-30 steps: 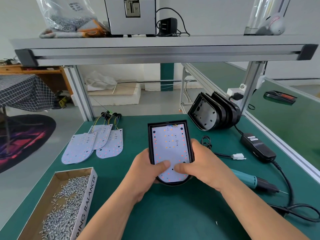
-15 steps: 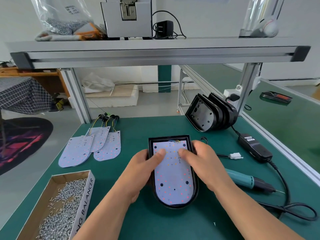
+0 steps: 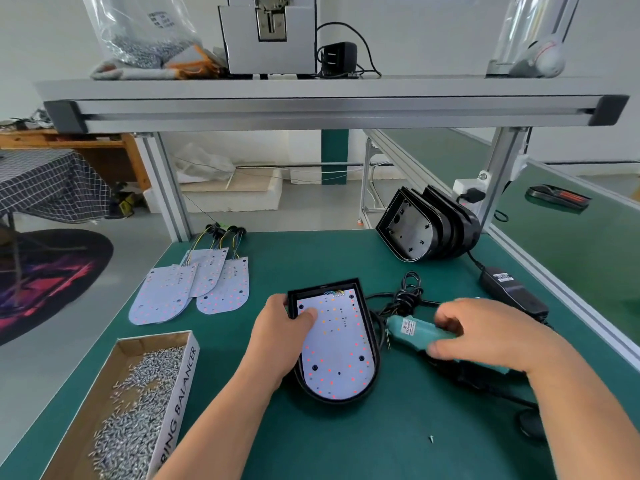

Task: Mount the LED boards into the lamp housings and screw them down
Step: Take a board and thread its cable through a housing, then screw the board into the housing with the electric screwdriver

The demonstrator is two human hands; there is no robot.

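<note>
While left hand (image 3: 280, 341) clamps housing (image 3: 332, 400) edge, thumb on LED board (image 3: 336, 348) | right hand (image 3: 491, 334) seemingly grips screwdriver (image 3: 408, 329) beside it

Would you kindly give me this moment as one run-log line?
left hand: holds lamp housing, thumb on LED board | right hand: grips electric screwdriver | board: seated in housing | screw box: left of housing

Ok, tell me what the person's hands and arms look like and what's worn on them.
The left hand and right hand are bare: no gloves, rings or watch show. The left forearm and right forearm are uncovered too, with no sleeve in view down to the picture's edge.
</note>
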